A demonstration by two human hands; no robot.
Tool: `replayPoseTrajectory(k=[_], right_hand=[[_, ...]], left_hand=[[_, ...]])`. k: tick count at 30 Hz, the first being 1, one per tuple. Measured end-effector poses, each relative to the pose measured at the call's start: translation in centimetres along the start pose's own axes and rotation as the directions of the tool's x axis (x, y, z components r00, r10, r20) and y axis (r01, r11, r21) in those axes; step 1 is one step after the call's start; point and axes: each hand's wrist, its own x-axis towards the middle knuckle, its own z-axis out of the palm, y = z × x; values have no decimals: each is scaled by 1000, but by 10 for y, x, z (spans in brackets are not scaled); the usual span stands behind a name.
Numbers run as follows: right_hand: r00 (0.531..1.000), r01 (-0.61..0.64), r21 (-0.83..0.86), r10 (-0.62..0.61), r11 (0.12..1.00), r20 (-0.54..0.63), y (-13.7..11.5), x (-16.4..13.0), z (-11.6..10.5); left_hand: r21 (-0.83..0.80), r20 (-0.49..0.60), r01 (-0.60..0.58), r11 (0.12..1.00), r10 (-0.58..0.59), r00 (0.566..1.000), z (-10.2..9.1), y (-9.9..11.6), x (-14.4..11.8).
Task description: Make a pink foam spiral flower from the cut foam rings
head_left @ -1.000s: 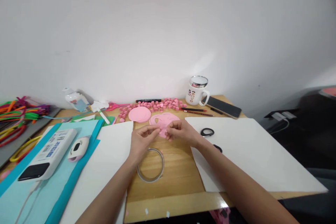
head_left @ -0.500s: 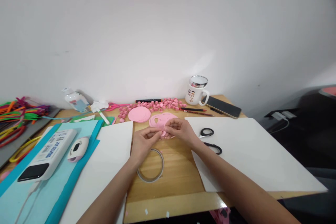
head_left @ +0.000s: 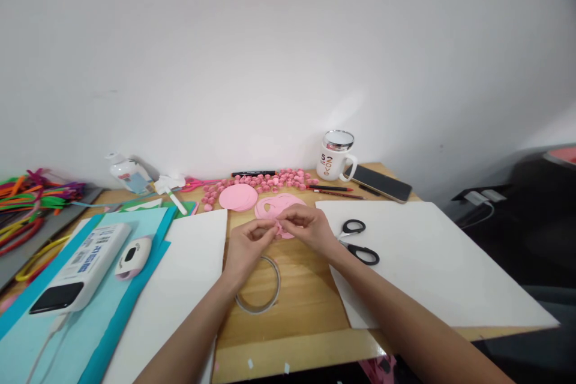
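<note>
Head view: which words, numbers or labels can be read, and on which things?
"52" over "LOVE", roughly: white ceramic mug with chrome lid.
Blue label print: white rectangular power bank, too small to read.
Label: clear small bottle, blurred.

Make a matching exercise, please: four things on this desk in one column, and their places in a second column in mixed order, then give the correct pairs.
Things
1. scissors
2. mug
3. tape ring
4. power bank

Places
A. on the bare wood, partly under the left hand
B. on the light blue paper, far left
C. on the white sheet, beside the right hand
D. at the back by the wall, next to the phone

Pairs: 1-C, 2-D, 3-A, 4-B
</note>
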Motion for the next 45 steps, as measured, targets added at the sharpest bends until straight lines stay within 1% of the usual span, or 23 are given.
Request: replayPoseTrajectory(k=[3,6,9,13,16,21,23,25,27,29,31,33,37,40,45], right_hand=[[998,-52,22,51,998,27,-2,0,0],[993,-119,61,118,991,21,-1,0,1],[989,-145,110,143,983,25,0,1,1],[985,-167,144,158,975,69,0,1,0],[985,-155,142,141,978,99,-1,1,0],[990,-53,62,44,997,131,1,0,1],[991,-47,49,40,998,131,2,0,1],[991,-76,54,70,996,113,3,0,1],[987,-136,76,128,988,100,4,0,2],[976,-196,113,183,974,120,5,0,2],[965,-233,148,210,961,156,7,1,1],[962,-246,169,219,954,161,9,1,1],[961,-267,153,252,951,114,9,1,0],[956,-288,154,275,945,100,6,1,0],[941,-336,283,307,898,142,5,1,0]], left_hand=[[-50,27,4,999,-3,1000,1,0,0],[-90,52,2,996,3,999,1,0,0],[-57,59,-7,998,10,998,-1,1,0],[-27,24,4,1000,-4,1000,-3,1,2],[-36,8,13,999,-13,1000,-5,-1,4],[-26,-30,53,998,-54,998,-4,-1,4],[-27,-26,58,998,-59,998,-4,0,3],[-34,-18,55,998,-56,998,-4,-1,3],[-41,-18,51,998,-52,998,-4,-2,3],[-37,-26,41,998,-42,999,-4,-2,3],[-27,-38,22,999,-23,999,-4,-3,3],[-16,-42,11,1000,-12,999,-4,-2,3],[-18,-29,13,1000,-13,1000,-3,0,2],[-16,-35,13,1000,-13,999,-2,1,0],[-22,-41,-3,1000,2,999,0,2,-1]])
